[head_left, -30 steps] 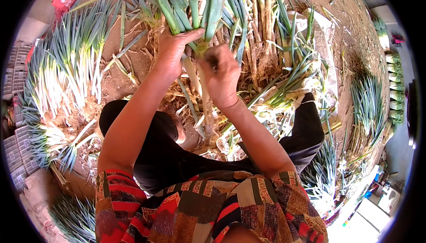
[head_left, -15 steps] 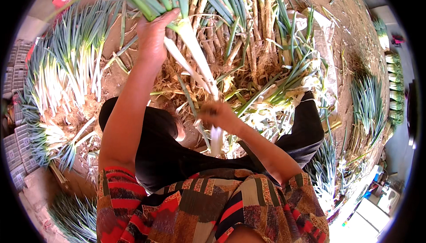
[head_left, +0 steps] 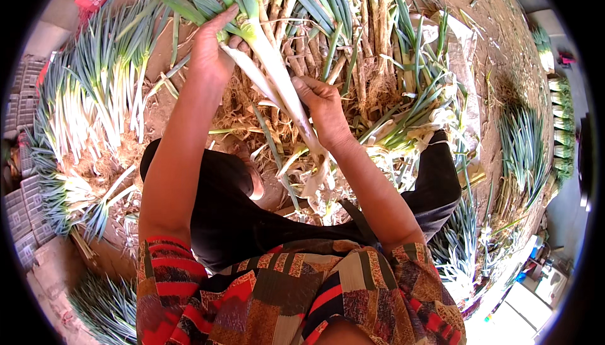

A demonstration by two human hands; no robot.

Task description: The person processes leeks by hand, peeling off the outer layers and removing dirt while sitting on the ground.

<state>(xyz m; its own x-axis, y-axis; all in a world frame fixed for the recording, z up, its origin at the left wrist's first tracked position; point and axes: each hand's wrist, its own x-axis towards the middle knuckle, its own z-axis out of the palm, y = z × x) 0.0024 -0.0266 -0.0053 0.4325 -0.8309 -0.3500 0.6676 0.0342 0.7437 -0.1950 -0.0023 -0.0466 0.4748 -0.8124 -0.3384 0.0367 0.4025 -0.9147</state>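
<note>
Compared with half a second ago, the left hand [head_left: 211, 52] has come slightly lower and nearer, and the right hand [head_left: 324, 109] has slid up the stalk, from near its root end to about its middle. Both hands hold one long leek [head_left: 277, 80] above the person's lap, in front of a loose heap of untrimmed leeks [head_left: 372, 49] on the dirt ground [head_left: 466, 5]. The left grip is clenched around the leek where the white stalk meets the green leaves; the right grip is closed around the white stalk lower down. The leek's long axis runs diagonally, green leaves pointing up and away to the left, root end pointing down toward the person, where pale peeled skin seems to hang, though it is hard to tell from the litter below. Rows of cleaned leeks [head_left: 94, 105] lie on the person's left.
</note>
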